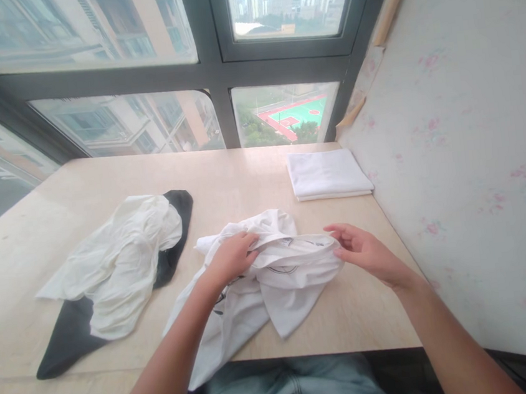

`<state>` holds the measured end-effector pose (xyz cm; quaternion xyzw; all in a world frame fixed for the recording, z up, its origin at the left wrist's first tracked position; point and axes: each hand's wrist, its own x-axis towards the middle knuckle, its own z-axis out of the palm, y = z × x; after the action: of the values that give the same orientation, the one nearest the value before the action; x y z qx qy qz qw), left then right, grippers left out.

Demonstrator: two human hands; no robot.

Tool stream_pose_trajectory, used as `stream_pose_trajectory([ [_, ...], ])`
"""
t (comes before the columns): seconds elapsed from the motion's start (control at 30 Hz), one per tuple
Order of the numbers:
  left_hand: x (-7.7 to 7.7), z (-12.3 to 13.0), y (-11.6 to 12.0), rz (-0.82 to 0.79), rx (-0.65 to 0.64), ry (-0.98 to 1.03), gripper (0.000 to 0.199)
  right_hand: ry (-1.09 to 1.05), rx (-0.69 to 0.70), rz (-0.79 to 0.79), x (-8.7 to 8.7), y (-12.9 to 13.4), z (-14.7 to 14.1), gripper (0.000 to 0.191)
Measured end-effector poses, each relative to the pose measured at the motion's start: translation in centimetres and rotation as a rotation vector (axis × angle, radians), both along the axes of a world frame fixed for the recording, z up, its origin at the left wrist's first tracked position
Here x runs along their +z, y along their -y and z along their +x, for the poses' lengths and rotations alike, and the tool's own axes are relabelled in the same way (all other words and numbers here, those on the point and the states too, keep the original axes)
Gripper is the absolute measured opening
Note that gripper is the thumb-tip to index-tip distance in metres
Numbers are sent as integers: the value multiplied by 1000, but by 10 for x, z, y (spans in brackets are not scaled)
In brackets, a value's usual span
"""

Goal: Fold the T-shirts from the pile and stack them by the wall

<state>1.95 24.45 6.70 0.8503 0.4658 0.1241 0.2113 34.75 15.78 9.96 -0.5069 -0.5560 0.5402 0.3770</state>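
A crumpled white T-shirt with dark printed marks lies in front of me, and part of it droops over the table's front edge. My left hand grips the cloth near its middle, with the fingertips partly hidden in the folds. At the shirt's right end, my right hand is closed around the edge of the fabric between thumb and fingers. An edge of the cloth runs raised between the two hands. The lower part of the shirt spreads out under my left forearm.
On the left, a rumpled off-white garment lies on a black one. A folded white cloth sits at the back right, against the flower-patterned wall. Windows border the pale table at the back.
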Motion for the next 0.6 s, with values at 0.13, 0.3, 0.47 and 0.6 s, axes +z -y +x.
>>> stream_pose_trajectory([
  [0.13,10,-3,7,68,55,-57,33,344,-235,20,-25,-4,3,43],
  [0.3,41,-23,-2,128,137,102,33,570,-370,127,-37,-13,-1,32],
  [0.47,86,-47,-12,-176,161,349,29,603,-481,280,-11,-33,-9,43],
  [0.6,123,-56,-15,-224,207,327,39,574,-532,387,27,-56,-11,47],
])
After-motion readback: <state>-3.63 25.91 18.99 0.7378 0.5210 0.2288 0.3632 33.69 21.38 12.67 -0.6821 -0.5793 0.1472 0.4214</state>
